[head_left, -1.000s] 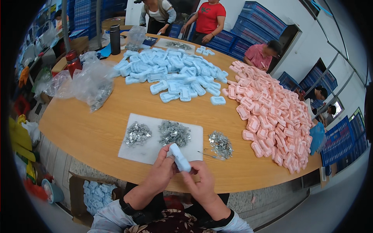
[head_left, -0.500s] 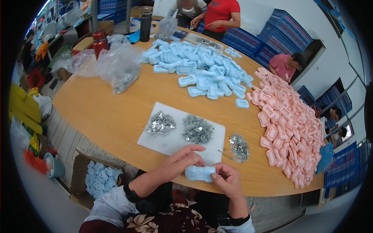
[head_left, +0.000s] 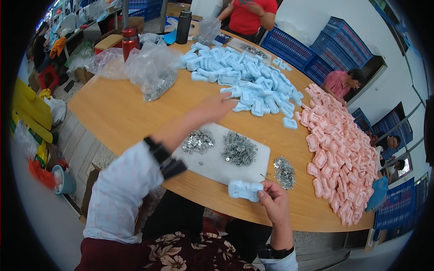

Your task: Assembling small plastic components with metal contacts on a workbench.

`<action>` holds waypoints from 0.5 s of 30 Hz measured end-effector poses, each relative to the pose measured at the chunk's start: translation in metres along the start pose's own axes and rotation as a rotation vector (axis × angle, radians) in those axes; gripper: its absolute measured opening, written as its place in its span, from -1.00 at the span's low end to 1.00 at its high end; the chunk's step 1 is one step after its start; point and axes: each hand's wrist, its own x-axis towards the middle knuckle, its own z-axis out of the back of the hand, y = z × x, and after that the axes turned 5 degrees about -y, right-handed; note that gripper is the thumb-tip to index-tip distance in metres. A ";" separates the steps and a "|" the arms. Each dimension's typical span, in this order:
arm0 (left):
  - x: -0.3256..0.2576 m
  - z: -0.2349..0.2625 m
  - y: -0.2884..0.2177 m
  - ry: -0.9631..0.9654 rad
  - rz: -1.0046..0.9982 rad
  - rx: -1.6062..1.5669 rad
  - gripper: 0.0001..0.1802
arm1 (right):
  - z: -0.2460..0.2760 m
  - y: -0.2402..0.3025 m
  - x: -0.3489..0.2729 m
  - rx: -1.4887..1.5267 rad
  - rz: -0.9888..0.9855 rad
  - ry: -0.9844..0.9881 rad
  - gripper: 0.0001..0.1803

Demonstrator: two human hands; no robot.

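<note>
My right hand pinches the right end of a light blue moulded plastic piece, bone-shaped with a narrower waist, at the table's near edge. Across the table reaches my left hand, slightly blurred, its fingers stretched out at the front of a heap of similar blue pieces. Whether it touches one of them I cannot tell. Under my left forearm lies a white board bearing two piles of small metal parts. A thin dark rod shows just above my right hand.
Loose metal bits lie right of the board. A large pink heap covers the table's right side. Clear bags, a red bottle and a black flask stand far left. People sit or stand beyond; blue crates are stacked behind.
My left hand has left the blue piece and moved forward to the blue heap. My right hand keeps hold of the piece, alone. The view has shifted a little.
</note>
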 end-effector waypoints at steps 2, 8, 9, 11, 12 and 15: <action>0.067 0.009 0.028 -0.288 -0.310 0.661 -0.25 | -0.011 0.003 0.001 0.006 0.022 -0.001 -0.87; 0.095 0.017 0.013 -0.159 -0.163 1.063 -0.34 | -0.015 0.004 0.005 0.020 0.062 -0.033 -0.88; 0.098 0.009 0.016 -0.161 -0.169 1.064 -0.34 | -0.015 0.002 0.004 0.020 0.067 -0.036 -0.88; 0.097 -0.014 0.017 0.008 -0.296 0.923 -0.41 | -0.014 -0.002 0.002 0.031 0.070 -0.087 -0.86; 0.084 -0.024 0.012 0.022 -0.351 0.828 -0.43 | -0.009 -0.008 0.001 0.033 0.071 -0.084 -0.86; 0.047 -0.049 0.003 0.089 -0.419 0.676 -0.47 | 0.003 -0.029 -0.006 0.084 -0.007 -0.102 -0.87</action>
